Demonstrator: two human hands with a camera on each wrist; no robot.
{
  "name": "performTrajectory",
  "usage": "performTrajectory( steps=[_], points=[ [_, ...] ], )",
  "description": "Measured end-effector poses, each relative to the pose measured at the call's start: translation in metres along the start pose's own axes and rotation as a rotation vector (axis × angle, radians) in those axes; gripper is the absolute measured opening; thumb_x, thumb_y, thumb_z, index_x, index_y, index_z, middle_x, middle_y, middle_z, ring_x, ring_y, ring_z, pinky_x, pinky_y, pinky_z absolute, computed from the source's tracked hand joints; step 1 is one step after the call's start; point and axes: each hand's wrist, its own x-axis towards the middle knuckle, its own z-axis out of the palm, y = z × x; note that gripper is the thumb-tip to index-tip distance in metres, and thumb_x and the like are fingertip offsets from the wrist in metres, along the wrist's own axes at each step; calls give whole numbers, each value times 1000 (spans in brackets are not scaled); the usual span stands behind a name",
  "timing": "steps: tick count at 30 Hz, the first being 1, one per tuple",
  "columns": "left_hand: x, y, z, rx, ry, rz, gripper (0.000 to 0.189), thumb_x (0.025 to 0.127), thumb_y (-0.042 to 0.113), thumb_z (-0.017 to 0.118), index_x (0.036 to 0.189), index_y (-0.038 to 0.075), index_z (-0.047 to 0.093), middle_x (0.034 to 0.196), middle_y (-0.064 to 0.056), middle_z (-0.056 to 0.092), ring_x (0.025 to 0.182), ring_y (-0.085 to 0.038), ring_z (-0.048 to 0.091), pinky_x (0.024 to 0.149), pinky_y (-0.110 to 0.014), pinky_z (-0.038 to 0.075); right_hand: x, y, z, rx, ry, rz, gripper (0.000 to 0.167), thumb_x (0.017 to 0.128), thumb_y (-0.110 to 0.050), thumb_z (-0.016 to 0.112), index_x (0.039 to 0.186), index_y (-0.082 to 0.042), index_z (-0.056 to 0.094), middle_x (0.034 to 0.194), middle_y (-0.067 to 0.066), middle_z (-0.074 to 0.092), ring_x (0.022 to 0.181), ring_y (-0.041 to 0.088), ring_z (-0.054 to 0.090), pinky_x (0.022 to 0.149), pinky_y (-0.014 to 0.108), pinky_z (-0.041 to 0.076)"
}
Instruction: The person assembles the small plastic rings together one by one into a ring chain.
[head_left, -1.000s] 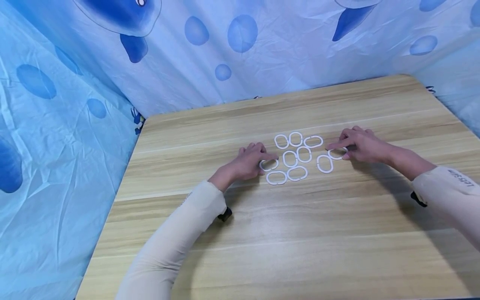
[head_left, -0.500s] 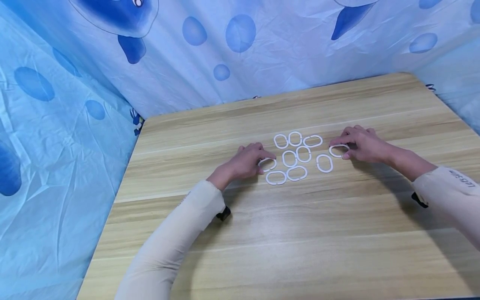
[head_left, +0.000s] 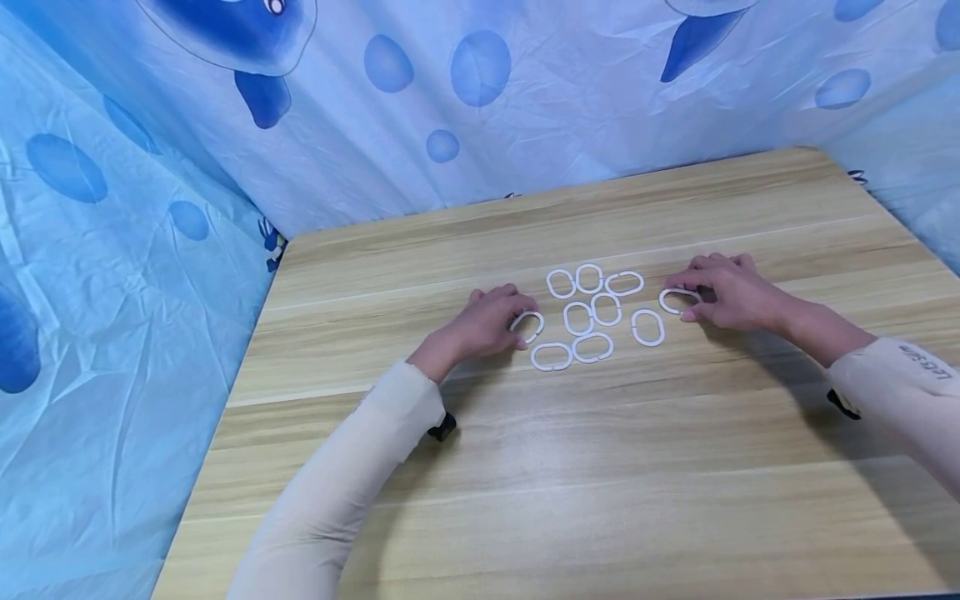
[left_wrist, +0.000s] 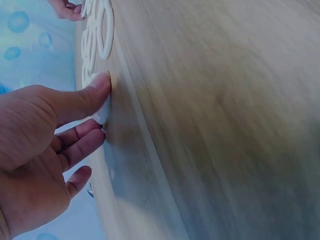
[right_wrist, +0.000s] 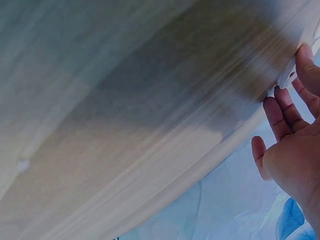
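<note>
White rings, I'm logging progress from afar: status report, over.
Left hand pinches one white ring. Right hand pinches another white ring. Eight loose rings on the table between them. No other obstacle seen between the hands.

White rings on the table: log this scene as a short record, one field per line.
Ring count: ten, all white ovals
Left grip: pinches one ring between thumb and fingers
Right grip: holds another ring between thumb and fingers
Cluster: seven rings lying close together between the grips
Single ring: lies right of the cluster, held by neither grip
Surface: wood-grain table
Backdrop: blue sheet with round spots
Sleeves: light-coloured, on both arms
</note>
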Motion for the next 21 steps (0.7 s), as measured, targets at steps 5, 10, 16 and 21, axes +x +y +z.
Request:
performTrajectory(
  steps=[5, 10, 16, 21],
  points=[
    [-3, -5, 3, -37, 38, 1, 54, 80, 29, 79, 128, 15, 58, 111, 1, 56, 101, -13, 49, 88, -37, 30, 0, 1, 2, -25, 30, -21, 44, 74, -15, 83, 115, -10, 68, 84, -1, 54, 83, 20, 44, 77, 48, 24],
    [-4, -10, 6, -65, 83, 29, 56, 79, 32, 80, 127, 13, 59, 108, 1, 58, 101, -13, 53, 88, -36, 32, 0, 1, 3, -52, 44, -29, 41, 74, -17, 82, 112, -8, 69, 81, -2, 52, 81, 20, 45, 76, 47, 26],
    [-10, -11, 8, -122, 130, 48, 55, 77, 31, 82, 123, 12, 61, 106, 0, 61, 97, -12, 56, 88, -36, 33, 1, -2, 2, -82, 58, -66, 40, 72, -20, 83, 108, -7, 70, 83, 1, 57, 81, 21, 48, 78, 49, 30],
    [-15, -10, 8, -172, 171, 61, 53, 75, 32, 83, 121, 12, 63, 102, 1, 62, 93, -12, 56, 87, -35, 35, 4, -7, -1, -60, 102, -94, 42, 71, -21, 84, 107, -6, 71, 85, 3, 59, 81, 21, 49, 78, 46, 30]
  ],
)
